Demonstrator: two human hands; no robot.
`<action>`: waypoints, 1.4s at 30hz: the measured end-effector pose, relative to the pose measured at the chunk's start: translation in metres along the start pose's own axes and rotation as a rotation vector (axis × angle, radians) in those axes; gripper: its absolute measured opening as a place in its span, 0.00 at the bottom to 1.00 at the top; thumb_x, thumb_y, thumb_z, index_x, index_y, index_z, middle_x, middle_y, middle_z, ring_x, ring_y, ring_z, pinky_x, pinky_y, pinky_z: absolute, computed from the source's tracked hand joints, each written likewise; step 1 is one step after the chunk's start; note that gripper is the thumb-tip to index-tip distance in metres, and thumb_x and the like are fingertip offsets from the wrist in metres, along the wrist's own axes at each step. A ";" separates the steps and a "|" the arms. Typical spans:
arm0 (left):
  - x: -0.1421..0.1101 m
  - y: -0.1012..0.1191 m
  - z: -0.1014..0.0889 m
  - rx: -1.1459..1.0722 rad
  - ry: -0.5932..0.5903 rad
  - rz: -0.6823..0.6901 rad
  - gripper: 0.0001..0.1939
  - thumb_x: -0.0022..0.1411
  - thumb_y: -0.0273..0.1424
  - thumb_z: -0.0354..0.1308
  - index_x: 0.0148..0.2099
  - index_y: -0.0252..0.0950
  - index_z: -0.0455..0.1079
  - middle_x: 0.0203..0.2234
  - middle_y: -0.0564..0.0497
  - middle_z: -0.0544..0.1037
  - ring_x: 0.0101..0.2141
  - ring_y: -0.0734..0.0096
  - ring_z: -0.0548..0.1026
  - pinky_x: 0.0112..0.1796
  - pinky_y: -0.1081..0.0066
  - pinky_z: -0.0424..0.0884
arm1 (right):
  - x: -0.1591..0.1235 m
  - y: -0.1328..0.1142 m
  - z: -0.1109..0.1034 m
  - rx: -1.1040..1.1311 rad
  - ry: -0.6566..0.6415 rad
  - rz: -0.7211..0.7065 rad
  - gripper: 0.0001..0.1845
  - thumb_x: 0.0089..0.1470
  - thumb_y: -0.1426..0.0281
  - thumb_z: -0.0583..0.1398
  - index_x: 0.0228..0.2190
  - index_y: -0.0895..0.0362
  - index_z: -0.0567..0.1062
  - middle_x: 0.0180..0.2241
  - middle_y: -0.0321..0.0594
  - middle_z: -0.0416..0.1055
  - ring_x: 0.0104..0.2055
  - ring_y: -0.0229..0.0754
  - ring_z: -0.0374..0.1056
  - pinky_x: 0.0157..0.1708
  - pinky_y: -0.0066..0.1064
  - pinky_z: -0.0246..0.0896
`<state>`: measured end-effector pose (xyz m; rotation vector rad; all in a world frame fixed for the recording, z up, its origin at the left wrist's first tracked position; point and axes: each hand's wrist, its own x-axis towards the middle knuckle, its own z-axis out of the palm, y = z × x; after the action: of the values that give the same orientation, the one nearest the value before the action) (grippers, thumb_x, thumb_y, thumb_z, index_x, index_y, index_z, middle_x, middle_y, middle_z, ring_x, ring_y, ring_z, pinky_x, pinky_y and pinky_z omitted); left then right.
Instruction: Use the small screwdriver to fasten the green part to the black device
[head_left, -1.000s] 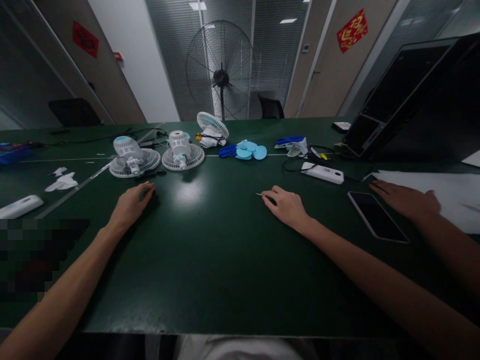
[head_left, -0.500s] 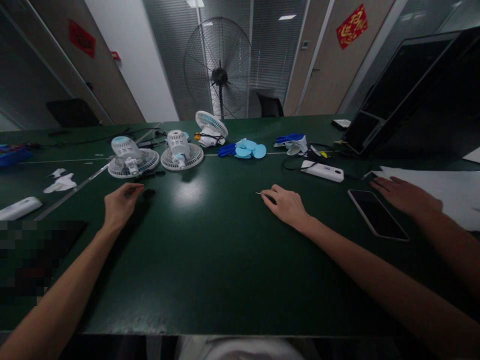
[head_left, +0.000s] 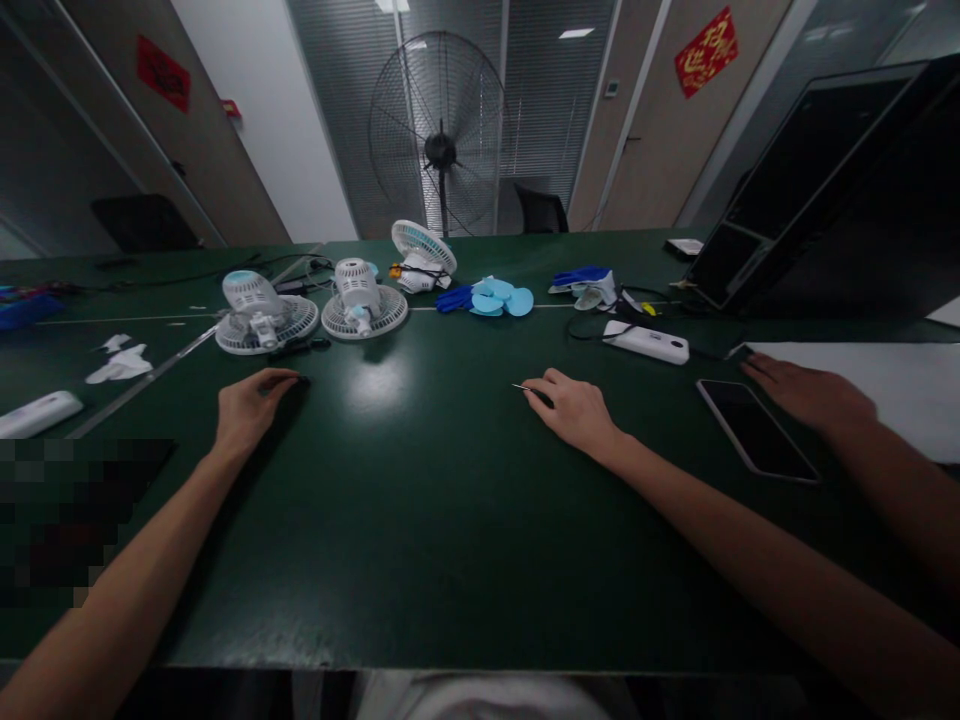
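My left hand rests over the green table, its thumb and forefinger pinched on a small black piece. The kind of that piece is too small and dark to make out. To the right, my right hand lies on the table with its fingers curled round a thin metal rod. Only the rod's tip sticks out, pointing left; the fingers hide the rest. Just beyond my left hand are two small white fans, a left one and a right one, both lying face down.
A third small fan, light-blue fan blades and blue-and-white gloves lie farther back. At right are a white power bank, a phone, another person's hand on white paper, and a large black monitor.
My left hand has moved slightly right, and its fingertips have closed on the small black piece that lay on the table. My right hand has stayed still with the rod.
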<state>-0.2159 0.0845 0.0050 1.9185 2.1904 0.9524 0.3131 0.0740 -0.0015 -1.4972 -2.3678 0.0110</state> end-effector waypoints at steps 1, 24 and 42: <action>0.001 0.000 0.001 -0.004 0.004 -0.001 0.19 0.66 0.40 0.59 0.53 0.37 0.77 0.47 0.51 0.82 0.46 0.64 0.79 0.52 0.69 0.70 | 0.000 0.000 0.000 0.002 -0.002 -0.001 0.22 0.72 0.58 0.50 0.56 0.52 0.75 0.45 0.44 0.72 0.35 0.41 0.69 0.28 0.30 0.61; 0.008 0.001 0.000 -0.068 -0.056 -0.145 0.22 0.62 0.43 0.63 0.54 0.37 0.78 0.45 0.52 0.84 0.49 0.60 0.78 0.51 0.68 0.68 | 0.001 0.000 0.000 -0.021 -0.005 0.001 0.22 0.71 0.58 0.50 0.56 0.52 0.75 0.44 0.44 0.73 0.34 0.41 0.69 0.27 0.29 0.61; 0.009 0.004 -0.002 -0.079 -0.078 -0.201 0.22 0.63 0.42 0.64 0.54 0.36 0.77 0.46 0.51 0.83 0.49 0.60 0.78 0.50 0.68 0.69 | 0.001 0.000 -0.001 -0.013 -0.003 -0.004 0.21 0.71 0.59 0.52 0.56 0.53 0.75 0.44 0.43 0.72 0.35 0.40 0.69 0.28 0.30 0.62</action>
<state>-0.2150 0.0922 0.0112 1.6353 2.2144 0.9007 0.3129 0.0743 -0.0007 -1.4998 -2.3773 -0.0032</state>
